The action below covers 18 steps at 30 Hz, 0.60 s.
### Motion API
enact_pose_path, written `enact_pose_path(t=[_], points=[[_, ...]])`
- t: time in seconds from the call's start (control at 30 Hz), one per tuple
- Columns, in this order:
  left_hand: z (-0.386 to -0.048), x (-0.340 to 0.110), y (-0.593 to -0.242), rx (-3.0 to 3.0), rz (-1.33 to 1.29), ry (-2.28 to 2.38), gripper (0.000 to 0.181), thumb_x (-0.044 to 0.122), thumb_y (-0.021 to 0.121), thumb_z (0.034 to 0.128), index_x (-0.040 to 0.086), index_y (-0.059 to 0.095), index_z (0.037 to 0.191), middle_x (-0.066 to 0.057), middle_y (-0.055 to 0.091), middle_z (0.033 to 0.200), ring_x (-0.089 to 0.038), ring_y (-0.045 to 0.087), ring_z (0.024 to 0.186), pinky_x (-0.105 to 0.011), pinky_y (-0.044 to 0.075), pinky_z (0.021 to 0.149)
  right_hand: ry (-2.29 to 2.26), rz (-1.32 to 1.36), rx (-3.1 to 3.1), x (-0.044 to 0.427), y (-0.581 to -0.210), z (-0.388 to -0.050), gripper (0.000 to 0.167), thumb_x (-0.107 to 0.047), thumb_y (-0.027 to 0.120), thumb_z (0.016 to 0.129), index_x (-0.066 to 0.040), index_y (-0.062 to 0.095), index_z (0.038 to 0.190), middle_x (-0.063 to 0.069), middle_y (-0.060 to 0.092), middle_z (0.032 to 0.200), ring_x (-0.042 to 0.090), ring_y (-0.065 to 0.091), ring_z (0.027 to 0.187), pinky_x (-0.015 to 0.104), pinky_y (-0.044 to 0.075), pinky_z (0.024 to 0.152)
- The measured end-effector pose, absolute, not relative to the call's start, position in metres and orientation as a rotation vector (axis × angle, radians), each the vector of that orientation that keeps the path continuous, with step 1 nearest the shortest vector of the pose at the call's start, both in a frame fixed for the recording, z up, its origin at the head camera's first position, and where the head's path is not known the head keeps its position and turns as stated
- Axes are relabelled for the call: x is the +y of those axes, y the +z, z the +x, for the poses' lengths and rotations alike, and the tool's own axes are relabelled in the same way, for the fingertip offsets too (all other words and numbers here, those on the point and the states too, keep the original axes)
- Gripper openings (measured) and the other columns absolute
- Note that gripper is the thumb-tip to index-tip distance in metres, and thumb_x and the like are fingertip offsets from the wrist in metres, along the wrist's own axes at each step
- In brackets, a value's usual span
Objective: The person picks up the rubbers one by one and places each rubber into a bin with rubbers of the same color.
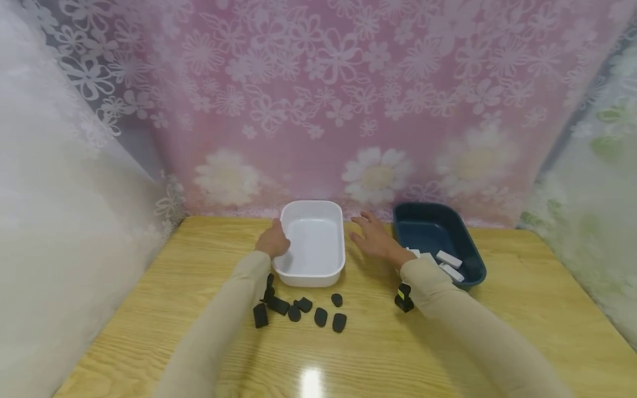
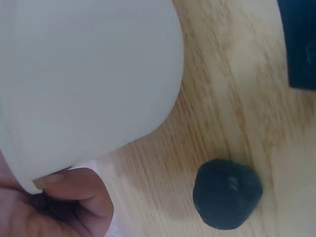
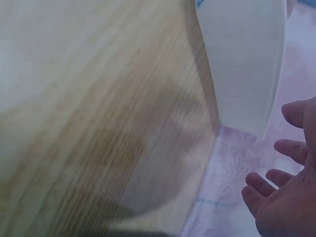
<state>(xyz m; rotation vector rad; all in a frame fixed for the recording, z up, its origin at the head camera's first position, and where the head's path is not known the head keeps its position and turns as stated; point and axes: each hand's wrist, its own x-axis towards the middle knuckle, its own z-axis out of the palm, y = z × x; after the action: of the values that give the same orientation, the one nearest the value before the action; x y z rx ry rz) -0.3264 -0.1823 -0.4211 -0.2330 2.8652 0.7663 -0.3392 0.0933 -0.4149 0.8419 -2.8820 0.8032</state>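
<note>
White is the basin (image 1: 314, 243) on the counter (image 1: 368, 359), its long axis running forward, away from my view. I see the left hand (image 1: 272, 240) pinching its left side; the right hand (image 1: 374, 237), fingers apart and holding nothing, stands just right of it, not touching.

I'm getting soft light in the head view, glare (image 1: 311, 382) whitening the table (image 1: 378, 359) at six o'clock; both wrist views are looking hazy, the right showing blurred shadows (image 3: 101, 210) towards seven o'clock.
</note>
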Motion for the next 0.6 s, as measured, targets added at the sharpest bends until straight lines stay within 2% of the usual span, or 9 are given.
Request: enact_pose_path(t=[0.1,0.17,0.27,0.37,0.47,0.6], points=[[-0.325,-0.181,-0.422,2.865,-0.234,0.747,0.062,0.015,0.051,0.0936,-0.004,0.019,0.143,-0.026,0.060,0.107,-0.035,0.062,0.089,-0.044,0.049,0.075,0.796,0.869,-2.881,0.096,-0.410,-0.323,0.047,-0.021,0.054,0.097,0.003,0.046,0.136,0.027,0.030,0.146,0.043,0.025,0.135,0.056,0.022,0.106],[-0.325,-0.182,-0.423,2.872,-0.246,0.745,0.062,0.015,0.051,0.0933,-0.004,0.019,0.143,-0.026,0.059,0.108,-0.036,0.062,0.090,-0.044,0.049,0.075,0.809,0.900,-2.863,0.096,-0.406,-0.311,0.041,-0.021,0.055,0.097,0.001,0.051,0.131,0.024,0.038,0.140,0.040,0.034,0.130,0.054,0.029,0.103],[-0.327,-0.185,-0.425,2.875,-0.257,0.753,0.065,0.015,0.051,0.0927,-0.004,0.017,0.145,-0.026,0.060,0.107,-0.036,0.062,0.089,-0.044,0.050,0.072,0.833,0.954,-2.827,0.096,-0.406,-0.290,0.027,-0.019,0.056,0.097,-0.002,0.060,0.118,0.015,0.049,0.124,0.031,0.051,0.112,0.045,0.042,0.093],[-0.328,-0.187,-0.427,2.861,-0.259,0.767,0.066,0.015,0.051,0.0928,-0.004,0.015,0.146,-0.026,0.060,0.105,-0.036,0.063,0.086,-0.044,0.051,0.070,0.834,1.048,-2.806,0.094,-0.410,-0.264,0.016,-0.018,0.059,0.095,-0.006,0.063,0.105,0.006,0.054,0.107,0.020,0.056,0.091,0.033,0.048,0.078],[-0.327,-0.185,-0.427,2.854,-0.257,0.755,0.065,0.015,0.051,0.0934,-0.005,0.015,0.144,-0.026,0.060,0.103,-0.036,0.063,0.087,-0.044,0.051,0.070,0.739,1.135,-2.834,0.090,-0.419,-0.238,0.017,-0.025,0.063,0.093,-0.011,0.066,0.102,-0.001,0.056,0.098,0.011,0.055,0.077,0.027,0.047,0.066],[-0.325,-0.178,-0.428,2.866,-0.245,0.704,0.063,0.015,0.052,0.0942,-0.006,0.017,0.142,-0.024,0.060,0.101,-0.035,0.063,0.087,-0.043,0.050,0.070,0.575,1.168,-2.953,0.087,-0.432,-0.208,0.033,-0.042,0.065,0.088,-0.017,0.065,0.109,-0.007,0.052,0.094,0.004,0.050,0.068,0.026,0.043,0.056]])
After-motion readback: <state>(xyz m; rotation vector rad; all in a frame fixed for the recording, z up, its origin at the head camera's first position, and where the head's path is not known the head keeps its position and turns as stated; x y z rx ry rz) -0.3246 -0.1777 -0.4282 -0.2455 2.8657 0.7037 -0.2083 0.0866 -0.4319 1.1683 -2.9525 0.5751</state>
